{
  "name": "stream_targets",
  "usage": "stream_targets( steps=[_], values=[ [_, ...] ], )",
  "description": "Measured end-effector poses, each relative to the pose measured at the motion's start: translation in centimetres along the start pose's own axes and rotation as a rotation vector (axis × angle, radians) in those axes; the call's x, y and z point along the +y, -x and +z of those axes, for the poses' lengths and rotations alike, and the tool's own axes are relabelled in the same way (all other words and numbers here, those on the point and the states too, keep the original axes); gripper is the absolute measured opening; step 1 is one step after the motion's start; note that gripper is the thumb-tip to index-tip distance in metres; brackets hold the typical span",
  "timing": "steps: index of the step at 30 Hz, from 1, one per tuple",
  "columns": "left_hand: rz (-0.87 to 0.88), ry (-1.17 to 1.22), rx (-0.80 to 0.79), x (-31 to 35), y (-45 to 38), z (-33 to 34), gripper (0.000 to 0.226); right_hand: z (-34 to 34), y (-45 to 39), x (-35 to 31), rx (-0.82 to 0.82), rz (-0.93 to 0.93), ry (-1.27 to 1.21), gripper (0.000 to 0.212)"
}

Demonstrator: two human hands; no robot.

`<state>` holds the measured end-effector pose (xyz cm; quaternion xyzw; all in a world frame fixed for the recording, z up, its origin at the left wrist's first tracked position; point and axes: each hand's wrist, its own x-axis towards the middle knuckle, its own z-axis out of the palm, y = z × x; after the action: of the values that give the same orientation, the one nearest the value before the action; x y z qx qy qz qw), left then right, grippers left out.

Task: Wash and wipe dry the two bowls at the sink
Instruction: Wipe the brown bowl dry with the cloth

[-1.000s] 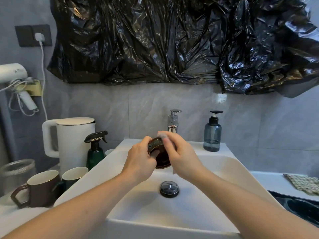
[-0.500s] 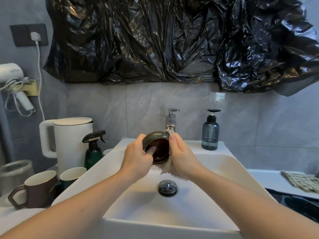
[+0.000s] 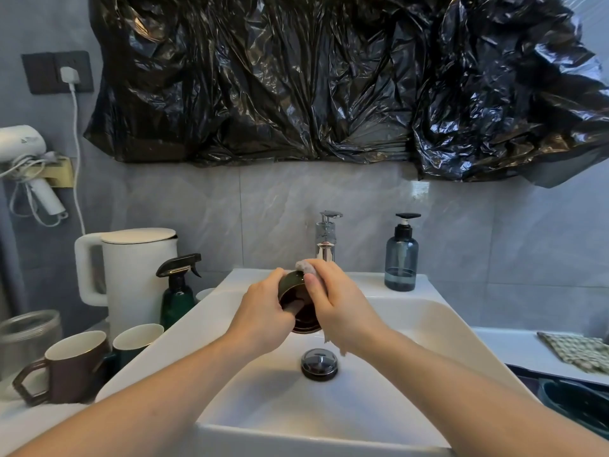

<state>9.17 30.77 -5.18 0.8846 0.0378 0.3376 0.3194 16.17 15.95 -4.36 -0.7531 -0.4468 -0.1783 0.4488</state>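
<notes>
A small dark brown bowl (image 3: 302, 308) is held over the white sink (image 3: 412, 321), its opening tilted toward me. My left hand (image 3: 263, 316) grips its left rim, thumb inside the bowl. My right hand (image 3: 336, 308) holds a pale cloth (image 3: 304, 267) pressed against the bowl's right rim; a bit of cloth shows above the fingers and another below the palm. A second dark bowl (image 3: 580, 400) sits low at the right edge, partly cut off.
The chrome tap (image 3: 325, 249) and a clear pump bottle (image 3: 327, 227) stand behind the bowl, a blue soap dispenser (image 3: 401, 258) to their right. Kettle (image 3: 138, 268), green spray bottle (image 3: 178, 291), two mugs (image 3: 72, 364) and a jar stand left. A checked cloth (image 3: 576, 351) lies right. The drain plug (image 3: 319, 363) is below.
The bowl has turned in my hands, and my right hand with the cloth has shifted up over its right rim. My left thumb stays inside.
</notes>
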Motion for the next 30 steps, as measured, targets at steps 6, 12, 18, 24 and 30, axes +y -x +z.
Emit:
stream_targets(
  steps=[6,12,18,24,30],
  values=[
    [0.041,-0.06,0.027,0.5,0.04,0.22,0.03,-0.05,0.2,-0.74,0.011,-0.133,0.1,0.028],
    [0.017,-0.111,0.035,0.3,0.03,-0.12,0.026,-0.69,0.09,-0.28,0.03,0.324,-0.273,0.032],
    [0.046,-0.14,0.007,0.42,-0.06,0.28,0.028,0.11,0.0,-0.94,0.023,0.001,-0.025,0.024],
    [-0.01,-0.094,0.082,0.37,-0.14,0.08,0.024,-0.45,-0.14,-0.11,0.053,0.269,-0.231,0.035],
    [-0.038,-0.035,0.097,0.22,-0.34,0.1,0.024,-0.33,0.26,-0.81,0.029,-0.037,-0.033,0.026]
  ],
)
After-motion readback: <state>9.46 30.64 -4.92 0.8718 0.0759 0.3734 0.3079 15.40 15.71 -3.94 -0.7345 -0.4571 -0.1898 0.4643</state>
